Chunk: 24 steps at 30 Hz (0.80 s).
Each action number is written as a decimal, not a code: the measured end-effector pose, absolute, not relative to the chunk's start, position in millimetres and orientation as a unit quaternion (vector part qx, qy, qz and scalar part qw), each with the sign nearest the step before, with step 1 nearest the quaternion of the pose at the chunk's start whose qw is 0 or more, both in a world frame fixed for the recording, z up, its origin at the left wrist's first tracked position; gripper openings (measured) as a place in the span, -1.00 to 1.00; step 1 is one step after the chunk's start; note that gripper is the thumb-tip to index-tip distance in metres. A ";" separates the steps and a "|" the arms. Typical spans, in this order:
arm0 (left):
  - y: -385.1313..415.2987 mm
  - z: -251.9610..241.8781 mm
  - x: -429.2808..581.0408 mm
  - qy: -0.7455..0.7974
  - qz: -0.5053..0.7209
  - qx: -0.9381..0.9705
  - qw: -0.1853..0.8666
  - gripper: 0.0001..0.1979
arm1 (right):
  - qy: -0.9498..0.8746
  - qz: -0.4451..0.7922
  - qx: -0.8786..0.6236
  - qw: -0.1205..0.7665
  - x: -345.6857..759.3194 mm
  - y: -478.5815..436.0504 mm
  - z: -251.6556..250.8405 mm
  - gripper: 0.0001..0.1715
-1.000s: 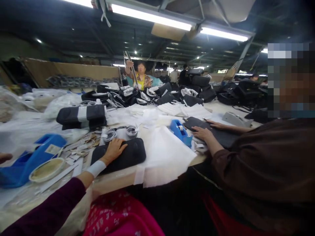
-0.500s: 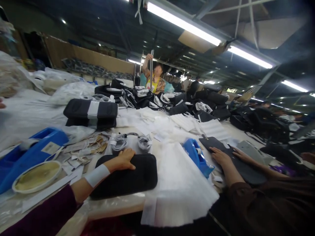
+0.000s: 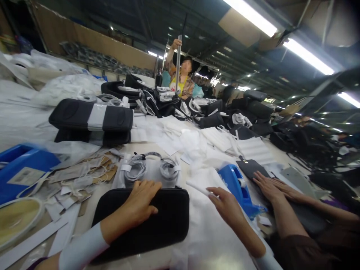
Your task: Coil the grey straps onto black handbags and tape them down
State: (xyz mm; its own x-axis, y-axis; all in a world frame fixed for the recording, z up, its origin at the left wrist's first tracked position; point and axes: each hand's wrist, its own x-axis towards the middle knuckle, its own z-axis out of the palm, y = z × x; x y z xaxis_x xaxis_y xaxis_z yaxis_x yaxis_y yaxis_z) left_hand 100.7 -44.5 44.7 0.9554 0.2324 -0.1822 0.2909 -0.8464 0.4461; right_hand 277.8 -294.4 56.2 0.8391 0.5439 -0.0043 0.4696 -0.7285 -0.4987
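A black bag (image 3: 165,221) lies flat on the table in front of me, its wrapped handles (image 3: 135,168) stretched out behind it. My left hand (image 3: 144,202) grips its far edge, thumb on the dark panel and fingers curled over the rim. To the right of the bag, my right hand (image 3: 223,200) pinches the edge of a thin white packing sheet (image 3: 199,185) between thumb and fingers. More white sheets (image 3: 216,236) lie beneath that hand. Close by on its right stands a blue tape dispenser (image 3: 236,183).
Wrapped black bags (image 3: 92,116) are stacked at back left. Tags and paper scraps (image 3: 81,172) lie beside another blue dispenser (image 3: 30,172) and a yellow-filled dish (image 3: 19,219). A co-worker's hands (image 3: 270,187) rest on a black piece at right. Another person (image 3: 181,78) stands behind piled bags (image 3: 160,101).
My right hand has come into view and taken hold of a white sheet's edge. My left hand stays on the bag. The view has moved closer, and the co-worker's hands have come together.
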 end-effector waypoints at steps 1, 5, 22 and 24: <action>-45.0 44.8 100.1 0.136 -0.057 0.958 0.246 -0.48 | -0.280 0.107 -0.920 0.254 283.3 -288.3 52.7 -0.62; -46.2 44.9 98.0 0.131 -0.045 0.957 0.256 -0.52 | -0.284 0.236 -0.881 0.296 294.1 -269.9 39.5 -0.62; -44.3 45.4 95.1 0.140 -0.050 0.949 0.276 -0.36 | -0.255 0.368 -0.822 0.352 329.9 -257.0 14.3 -0.44; -42.3 44.6 98.7 0.136 -0.074 0.955 0.254 -0.44 | -0.302 0.378 -0.804 0.345 327.3 -250.0 10.2 -0.49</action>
